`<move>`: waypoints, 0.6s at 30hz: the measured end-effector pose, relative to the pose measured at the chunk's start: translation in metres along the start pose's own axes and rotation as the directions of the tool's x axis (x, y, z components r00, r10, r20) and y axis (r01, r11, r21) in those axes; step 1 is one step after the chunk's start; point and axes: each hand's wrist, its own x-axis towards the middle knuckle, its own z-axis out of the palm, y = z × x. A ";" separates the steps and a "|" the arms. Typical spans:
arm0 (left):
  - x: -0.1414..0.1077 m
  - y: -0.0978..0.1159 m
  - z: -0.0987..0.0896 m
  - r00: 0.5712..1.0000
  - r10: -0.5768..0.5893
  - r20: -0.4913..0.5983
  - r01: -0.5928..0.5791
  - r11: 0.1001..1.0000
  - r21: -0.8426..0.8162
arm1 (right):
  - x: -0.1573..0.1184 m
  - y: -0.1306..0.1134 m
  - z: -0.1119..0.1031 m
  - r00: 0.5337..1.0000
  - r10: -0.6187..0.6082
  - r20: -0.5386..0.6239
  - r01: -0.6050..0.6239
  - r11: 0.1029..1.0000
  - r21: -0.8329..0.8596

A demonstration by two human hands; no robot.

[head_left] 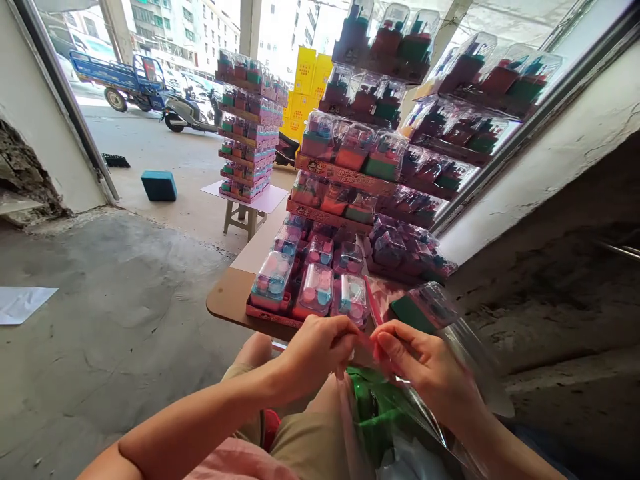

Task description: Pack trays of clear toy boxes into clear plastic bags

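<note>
Over my lap, my left hand [327, 343] is closed in a pinch at the edge of thin clear plastic film [364, 343] with a pinkish tint. My right hand [417, 357] pinches the same film a short way to the right, thumb against fingers. Its exact shape is hard to make out. Just beyond my hands, a pink display tray [280, 319] on the table holds several small clear-lidded toy boxes [315, 290]. A loose box with a green base [413, 313] lies on its side past my right hand.
Stacked trays of boxed toys [350, 163] rise at the table's far side. Another stack [245, 133] stands on a stool [240, 217] farther off. A green bag [375, 400] lies by my lap. A blue block [159, 186] sits on the floor near the doorway.
</note>
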 end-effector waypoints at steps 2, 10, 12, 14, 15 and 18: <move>0.002 0.000 0.001 1.000 0.023 0.007 -0.023 0.999 0.029 | 0.005 -0.001 -0.003 0.988 0.111 0.112 -0.131 0.973 0.192; 0.004 -0.001 0.005 0.999 0.034 -0.042 -0.026 0.984 0.174 | 0.012 -0.003 -0.003 0.949 0.116 0.293 -0.191 0.952 0.239; 0.003 -0.001 0.004 0.998 0.056 -0.036 -0.047 0.977 0.209 | 0.013 -0.004 -0.001 0.942 0.135 0.307 -0.218 0.942 0.254; 0.003 -0.002 0.004 0.996 0.080 -0.047 -0.066 0.966 0.248 | 0.013 -0.006 0.001 0.940 0.146 0.309 -0.230 0.939 0.257; 0.003 -0.002 0.003 0.994 0.093 -0.055 -0.075 0.961 0.267 | 0.014 -0.007 0.001 0.940 0.148 0.307 -0.232 0.938 0.257; 0.004 -0.004 0.002 0.989 0.132 -0.063 -0.105 0.942 0.319 | 0.013 -0.010 0.004 0.935 0.174 0.311 -0.263 0.925 0.274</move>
